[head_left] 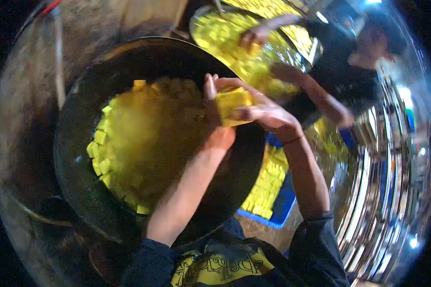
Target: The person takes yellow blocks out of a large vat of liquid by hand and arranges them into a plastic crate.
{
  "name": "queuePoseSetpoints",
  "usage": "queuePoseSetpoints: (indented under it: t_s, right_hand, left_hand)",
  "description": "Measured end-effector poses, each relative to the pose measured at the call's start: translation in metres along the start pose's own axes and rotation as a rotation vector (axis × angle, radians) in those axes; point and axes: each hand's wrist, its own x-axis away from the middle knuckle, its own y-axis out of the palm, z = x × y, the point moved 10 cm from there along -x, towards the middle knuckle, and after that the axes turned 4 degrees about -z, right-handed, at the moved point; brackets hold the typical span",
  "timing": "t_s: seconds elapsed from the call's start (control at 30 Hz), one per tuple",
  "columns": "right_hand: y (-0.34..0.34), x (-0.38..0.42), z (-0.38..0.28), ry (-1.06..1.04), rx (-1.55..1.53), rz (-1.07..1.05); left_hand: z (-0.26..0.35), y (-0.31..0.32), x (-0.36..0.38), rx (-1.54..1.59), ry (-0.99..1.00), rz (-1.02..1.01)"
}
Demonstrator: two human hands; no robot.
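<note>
Over 1 wok [75, 153], the left hand [214, 107] and right hand [268, 112] clamp at least 1 yellow block [235, 99].

Solid yellow is shown by the held blocks [233, 103]. The large pan [72, 100] is coloured near-black, with a brown tint along part of its rim. Its liquid [153, 134] is tinted murky brown-yellow, and bright yellow is displayed by the edge blocks [100, 138]. The crate [283, 210] is coloured saturated blue; its blocks [268, 189] are rendered in yellow. The contents of the second vessel [215, 36] are likewise seen as yellow. The black shirt [225, 239] is marked with a yellow panel [220, 270] bearing dark lettering. A dark tone is shown by the wrist cord [293, 140] and the co-worker's clothing [333, 57]. The racking [378, 191] is patterned in pale and dark stripes.
</note>
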Motion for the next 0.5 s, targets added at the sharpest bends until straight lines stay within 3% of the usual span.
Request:
queuePoseSetpoints:
  t_s: [0.03, 0.13, 0.17, 0.2, 0.27, 0.3, 0.37, 0.4, 0.43, 0.47, 0.5]
  right_hand:
    - [-0.015, 0.03, -0.002, 0.016, 0.019, 0.057]
    - [-0.049, 0.146, 0.005, -0.061, -0.21, 0.446]
    - [-0.056, 0.184, 0.009, -0.165, -0.192, 0.533]
    - [-0.064, 0.247, 0.058, -0.037, -0.304, 0.778]
    - [-0.054, 0.3, 0.122, 0.002, -0.606, 0.904]
    - [-0.047, 0.312, 0.168, -0.016, -0.744, 0.833]
    - [-0.016, 0.352, 0.273, 0.26, -0.955, 1.065]
    - [-0.002, 0.355, 0.338, 0.293, -1.079, 1.005]
    - [0.008, 0.352, 0.354, 0.351, -1.083, 1.029]
    - [0.013, 0.347, 0.398, 0.43, -1.06, 0.915]
    - [0.014, 0.346, 0.421, 0.576, -0.921, 0.932]
  left_hand:
    - [-0.008, 0.023, 0.014, 0.483, -0.168, 0.191]
    - [-0.03, 0.131, 0.046, 0.296, -0.339, -0.187]
    - [-0.049, 0.146, 0.061, -0.019, -0.269, -0.2]
    - [-0.069, 0.161, 0.076, -0.338, -0.207, -0.192]
    - [-0.064, 0.181, 0.101, -0.644, -0.134, -0.325]
    - [-0.038, 0.184, 0.107, -0.818, 0.127, -0.271]
    - [-0.04, 0.171, 0.09, -0.753, 0.141, -0.255]
    - [-0.035, 0.168, 0.084, -0.764, 0.217, -0.25]
    - [-0.028, 0.165, 0.08, -0.777, 0.295, -0.244]
    - [-0.028, 0.161, 0.075, -0.778, 0.279, -0.237]
    - [-0.03, 0.155, 0.073, -0.778, 0.266, -0.225]
